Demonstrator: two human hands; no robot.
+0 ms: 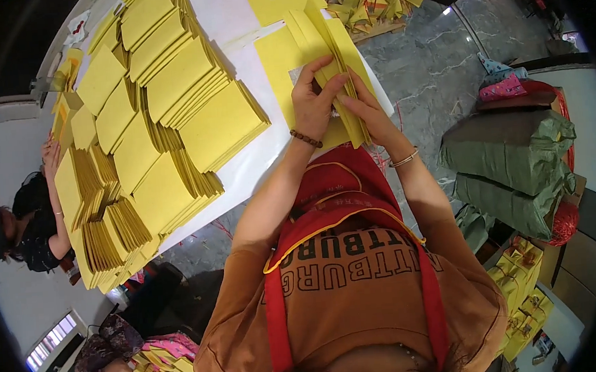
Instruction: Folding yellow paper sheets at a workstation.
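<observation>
My left hand, with a beaded bracelet at the wrist, is closed on a yellow folded paper piece. My right hand, a thin bangle at its wrist, grips the same piece along its right side. The piece stands partly upright in a long narrow fold, and both thumbs press against it. Beneath lies a flat yellow sheet with a greyish patch partly hidden by my left hand. Another yellow sheet with a brownish-grey rectangle lies just beyond.
Overlapping rows of yellow folded paper pieces cover the left of the white table. Yellow items with red strings sit past its far right corner. Green wrapped bundles stand at right. Another person is at the left edge.
</observation>
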